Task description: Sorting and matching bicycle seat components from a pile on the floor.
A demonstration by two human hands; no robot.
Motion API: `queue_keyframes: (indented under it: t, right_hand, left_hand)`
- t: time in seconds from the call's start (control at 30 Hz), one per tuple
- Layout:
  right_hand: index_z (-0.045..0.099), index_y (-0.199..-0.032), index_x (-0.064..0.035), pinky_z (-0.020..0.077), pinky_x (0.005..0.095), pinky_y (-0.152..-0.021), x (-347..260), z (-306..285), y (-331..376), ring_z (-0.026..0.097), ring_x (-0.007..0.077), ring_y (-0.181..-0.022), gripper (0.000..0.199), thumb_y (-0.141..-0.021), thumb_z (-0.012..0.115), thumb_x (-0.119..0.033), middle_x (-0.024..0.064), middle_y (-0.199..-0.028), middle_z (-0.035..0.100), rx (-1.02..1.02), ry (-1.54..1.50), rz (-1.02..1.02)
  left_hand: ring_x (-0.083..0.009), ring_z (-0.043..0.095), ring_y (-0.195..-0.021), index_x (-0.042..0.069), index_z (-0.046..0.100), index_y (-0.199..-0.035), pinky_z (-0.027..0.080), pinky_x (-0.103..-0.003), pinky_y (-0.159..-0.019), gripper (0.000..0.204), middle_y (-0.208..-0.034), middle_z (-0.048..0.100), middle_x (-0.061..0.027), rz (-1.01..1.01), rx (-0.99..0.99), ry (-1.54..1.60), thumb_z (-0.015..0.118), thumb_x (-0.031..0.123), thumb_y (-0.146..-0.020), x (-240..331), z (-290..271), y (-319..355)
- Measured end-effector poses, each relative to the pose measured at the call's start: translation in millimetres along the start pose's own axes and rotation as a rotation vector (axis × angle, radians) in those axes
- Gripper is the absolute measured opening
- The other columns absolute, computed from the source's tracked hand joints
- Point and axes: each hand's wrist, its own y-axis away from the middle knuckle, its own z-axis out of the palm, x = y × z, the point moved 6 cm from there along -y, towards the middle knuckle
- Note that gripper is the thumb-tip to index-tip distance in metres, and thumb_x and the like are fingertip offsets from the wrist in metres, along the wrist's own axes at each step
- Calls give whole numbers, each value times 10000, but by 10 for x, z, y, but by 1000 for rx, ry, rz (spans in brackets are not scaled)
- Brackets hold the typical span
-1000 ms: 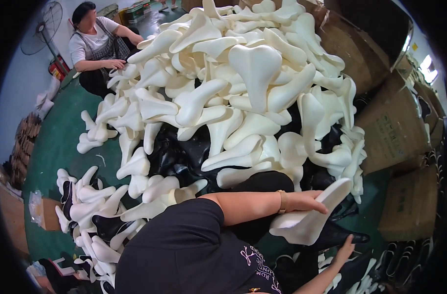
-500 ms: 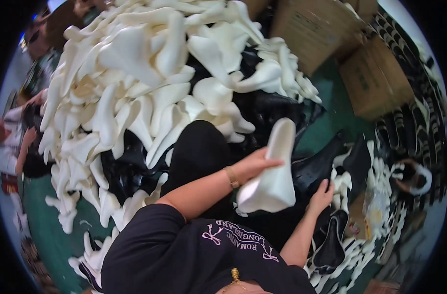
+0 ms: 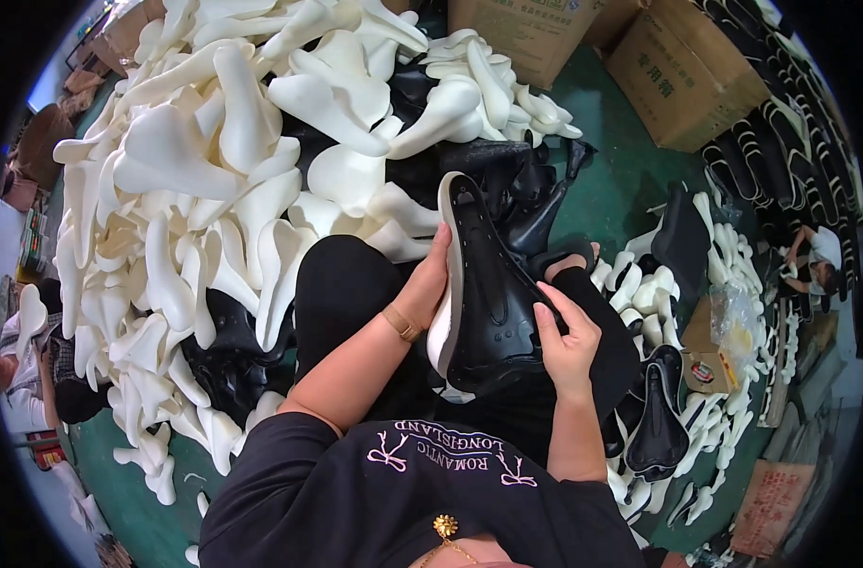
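Above my lap, a black plastic bicycle saddle base [image 3: 496, 317] lies against a white foam saddle pad [image 3: 439, 346], its underside facing up and the narrow nose pointing away from me. My left hand [image 3: 426, 284] is closed around the pad's left side, and its fingertips are hidden behind the pad. On the opposite side, my right hand [image 3: 566, 346] grips the base's right edge between thumb and fingers. Loose black saddle bases [image 3: 535, 213] lie just beyond my hands. To the right of my knee rests another black base [image 3: 657, 431] among white pads.
A large heap of white foam pads [image 3: 176, 161] spreads across the left and far side. Cardboard boxes [image 3: 682, 71] stand at the far right, near rows of black saddle parts [image 3: 782, 156]. A co-worker [image 3: 815, 260] sits far right; another person [image 3: 29, 369] is at far left.
The right hand has brought a black saddle base up from the right. The white pad has turned and moved left, and the base now lies against it, between both hands.
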Motion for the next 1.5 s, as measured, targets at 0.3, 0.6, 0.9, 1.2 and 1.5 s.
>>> queue_keyframes:
  t: [0.3,0.6,0.9,1.2,1.5]
  right_hand:
    - [670,-1067,18,477,235,-762,60,168,-7,631,136,-821,238,-834,673,-32,98,-913,691,-55,-42,132]
    - [715,-948,-90,417,316,-700,-71,216,-74,489,223,-764,239,-719,735,-24,36,-787,549,113,278,-168]
    - [734,-932,-107,399,303,-734,69,289,-49,466,201,-854,246,-695,758,-43,24,-891,543,153,206,-73]
    - [734,-931,-122,387,312,-769,153,353,22,462,209,-860,253,-688,760,-57,23,-894,534,166,210,-62]
    - [509,-1279,-18,457,302,-881,729,379,269,547,174,-1018,599,-779,775,-214,109,-1156,561,-69,-500,528]
  left_hand:
    - [-179,646,-908,63,581,-1169,532,-315,-828,583,-1050,658,-76,37,-24,71,358,562,-966,14,27,59]
    - [-224,623,-997,29,549,-1211,492,-349,-920,674,-1110,635,-130,2,-109,146,391,620,-927,-55,46,22]
    - [-200,628,-934,133,417,-1220,545,-354,-803,379,-1063,586,-83,2,-20,227,596,274,-916,-109,-109,-46]
    - [-238,642,-977,63,531,-1248,508,-371,-899,370,-1098,651,-120,35,-13,104,490,248,-931,-93,-169,-47]
    - [-263,610,-1032,52,461,-1321,484,-382,-930,436,-1143,621,-138,-2,39,104,439,241,-929,-147,-210,-49]
